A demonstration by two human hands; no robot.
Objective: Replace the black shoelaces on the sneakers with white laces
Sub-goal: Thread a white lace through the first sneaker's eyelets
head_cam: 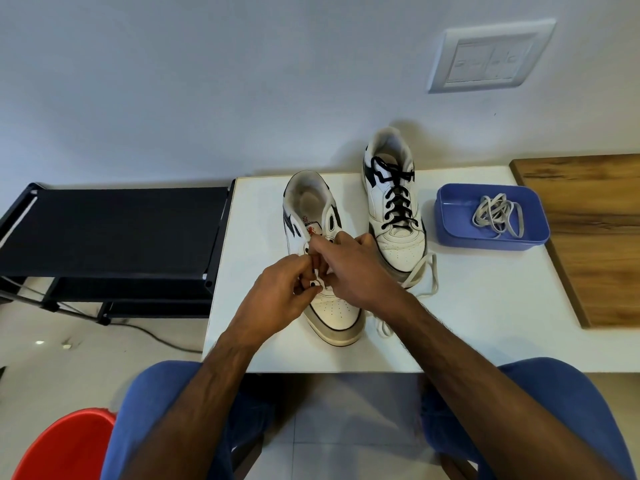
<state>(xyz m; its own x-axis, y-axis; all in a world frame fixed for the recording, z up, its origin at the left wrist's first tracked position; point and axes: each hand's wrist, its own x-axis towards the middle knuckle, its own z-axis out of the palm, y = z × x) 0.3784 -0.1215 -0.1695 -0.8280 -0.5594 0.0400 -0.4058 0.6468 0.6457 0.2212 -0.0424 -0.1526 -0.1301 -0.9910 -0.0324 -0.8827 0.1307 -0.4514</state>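
Sneakers sit on a white table (485, 323), two of them, toes pointing toward the person. Going left to right: at 9 o'clock of the table stands a black rack (114, 230), and a red bucket (65, 448) shows low at 7 o'clock by the person's knee. The near sneaker (332, 306) has its upper eyelets empty and its tongue bare. Over its lower eyelets the left hand (280, 296) is curled with its fingertips pinched together, on what looks like a white lace end, though the grip is mostly hidden. The right hand (360, 268) touches it from 3 o'clock, fingers closed down at the same eyelets; what they hold cannot be told. A white lace (420, 271) trails from under that hand toward 4 o'clock across the table, past the toe of the far sneaker (394, 202). That one carries black laces (398, 199) through all its eyelets. At its 3 o'clock, a blue tray (450, 223) holds a second white lace (498, 216) in a loose bundle. A wooden board (588, 237) lies beyond.
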